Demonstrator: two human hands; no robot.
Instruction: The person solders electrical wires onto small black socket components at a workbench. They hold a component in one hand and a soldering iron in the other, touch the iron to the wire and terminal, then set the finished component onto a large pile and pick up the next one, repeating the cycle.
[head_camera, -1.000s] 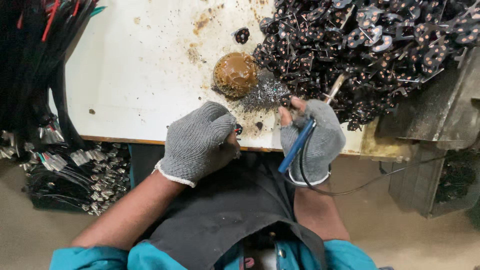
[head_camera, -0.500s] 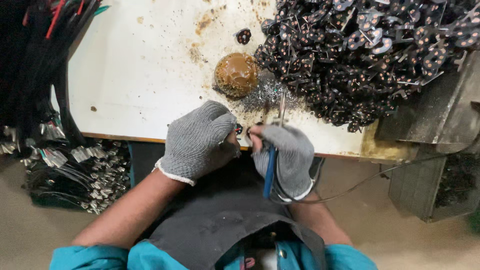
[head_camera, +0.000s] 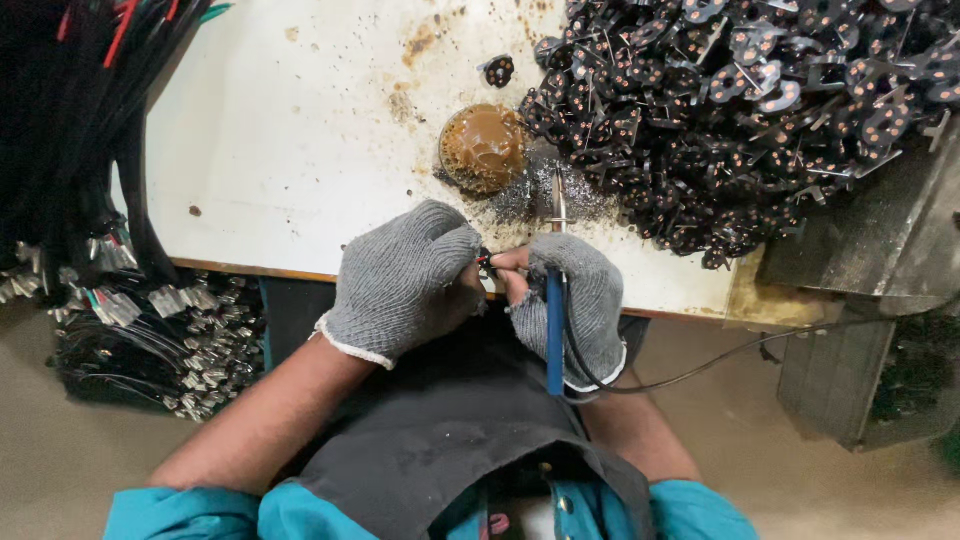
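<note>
My left hand (head_camera: 405, 280), in a grey knit glove, is closed around a small dark part with a bit of red wire (head_camera: 484, 262) at the table's near edge. My right hand (head_camera: 575, 300), in a fingerless grey glove, grips a blue-handled soldering iron (head_camera: 555, 330). Its metal tip (head_camera: 557, 195) points away from me over a patch of grey solder crumbs (head_camera: 530, 195). The two hands touch at the fingertips. A black cord (head_camera: 700, 370) runs from the iron to the right.
A round brown-crusted tin (head_camera: 483, 148) sits just beyond the hands on the stained white table (head_camera: 290, 150). A big heap of small dark parts with copper spots (head_camera: 740, 100) fills the right. Bundles of wires with metal terminals (head_camera: 120, 300) hang at the left.
My right hand has swung the soldering iron from a slant to nearly straight, its tip now over the solder crumbs, and has come in against my left hand.
</note>
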